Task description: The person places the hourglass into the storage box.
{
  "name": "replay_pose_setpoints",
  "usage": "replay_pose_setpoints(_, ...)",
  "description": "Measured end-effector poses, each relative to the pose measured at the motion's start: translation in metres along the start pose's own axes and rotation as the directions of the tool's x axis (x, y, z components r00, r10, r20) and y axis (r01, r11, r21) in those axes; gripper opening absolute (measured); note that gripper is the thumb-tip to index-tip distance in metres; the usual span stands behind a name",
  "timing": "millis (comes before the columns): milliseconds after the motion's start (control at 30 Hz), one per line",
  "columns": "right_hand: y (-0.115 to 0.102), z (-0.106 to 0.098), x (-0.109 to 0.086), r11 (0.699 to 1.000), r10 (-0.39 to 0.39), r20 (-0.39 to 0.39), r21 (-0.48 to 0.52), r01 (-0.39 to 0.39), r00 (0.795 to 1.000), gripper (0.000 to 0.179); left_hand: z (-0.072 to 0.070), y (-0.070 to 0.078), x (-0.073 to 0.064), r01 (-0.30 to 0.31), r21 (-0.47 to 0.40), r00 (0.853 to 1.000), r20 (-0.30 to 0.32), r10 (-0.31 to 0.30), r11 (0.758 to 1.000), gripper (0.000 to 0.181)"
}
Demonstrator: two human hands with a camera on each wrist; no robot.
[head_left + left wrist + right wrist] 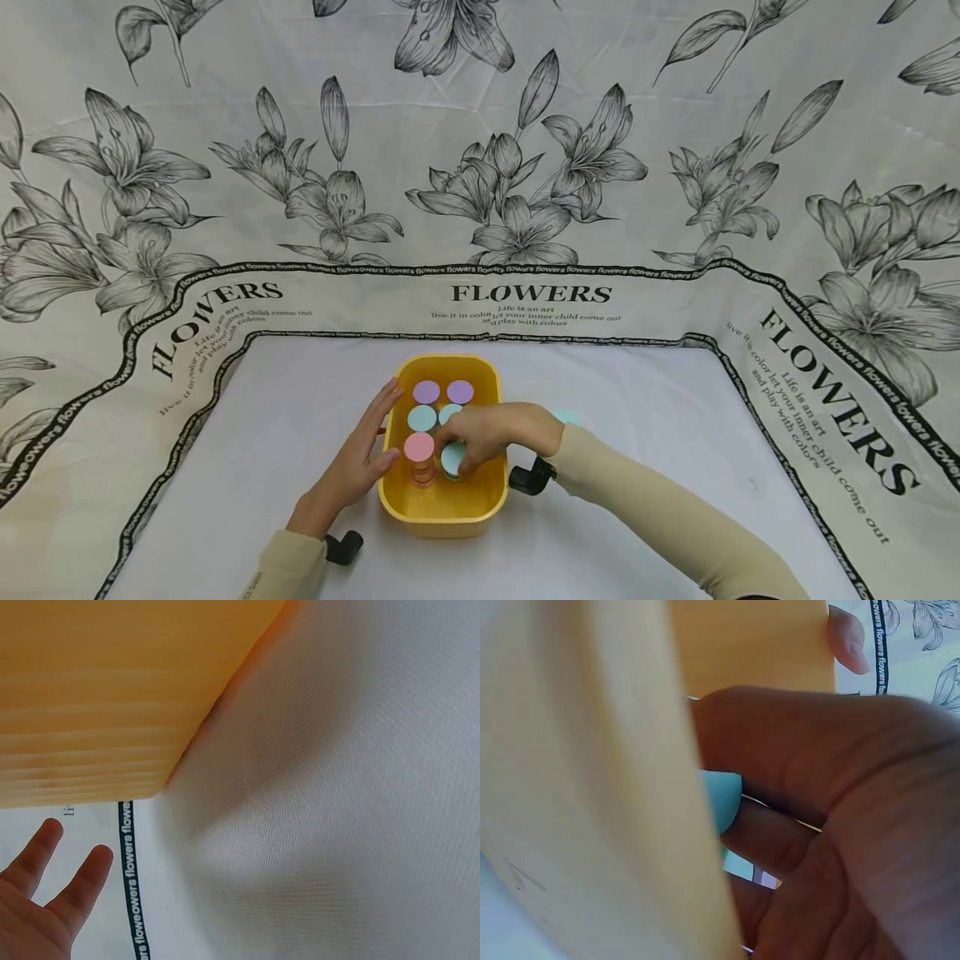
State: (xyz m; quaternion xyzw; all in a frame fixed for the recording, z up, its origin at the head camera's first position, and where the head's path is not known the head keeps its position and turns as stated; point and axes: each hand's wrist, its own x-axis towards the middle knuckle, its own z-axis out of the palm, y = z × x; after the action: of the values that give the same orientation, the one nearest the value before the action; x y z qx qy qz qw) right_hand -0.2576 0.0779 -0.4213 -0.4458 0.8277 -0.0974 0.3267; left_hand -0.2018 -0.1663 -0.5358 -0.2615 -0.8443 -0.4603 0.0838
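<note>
A yellow plastic bin (447,529) holds several small round-lidded containers. My right hand (495,429) reaches over the bin's right rim and pinches a light-blue-lidded container (453,459) between thumb and fingers. Left of it stands a container with a pink lid (419,447) and a see-through body. Behind are a light-blue lid (422,418), another light-blue lid (450,414) partly covered by my right hand, and two purple lids, one left (426,392) and one right (460,392). With fingers extended, my left hand (347,468) is at the bin's left side; contact is unclear.
A light-teal round thing (567,415) lies on the white tabletop (637,500) beyond my right wrist, partly hidden by it. Flower-printed cloth (525,208) with black lettering rises around the table's back and sides.
</note>
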Motion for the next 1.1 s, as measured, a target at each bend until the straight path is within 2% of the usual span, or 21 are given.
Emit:
replay_pose_setpoints(467,0.000,0.000,-0.001,1.000,0.003,0.000,-0.005,-0.003,1.000,0.032,0.000,0.001,-0.001,-0.003,-0.002,1.000,0.002,0.003,1.000,0.077)
replay_pose_setpoints(767,0.000,-0.003,-0.006,1.000,-0.022,-0.049,0.019,0.023,0.999,0.034,0.000,0.002,0.000,-0.003,-0.009,1.000,-0.003,0.003,1.000,0.078)
replay_pose_setpoints(967,-0.001,-0.011,-0.018,0.995,-0.014,-0.092,0.100,0.023,0.996,0.034,0.001,0.002,0.000,0.003,-0.009,1.000,-0.007,-0.004,1.000,0.078)
replay_pose_setpoints(1100,0.001,-0.019,-0.030,0.983,-0.032,-0.142,0.173,0.057,0.989,0.033,0.002,0.002,0.000,0.015,-0.008,1.000,-0.013,-0.015,1.000,0.077)
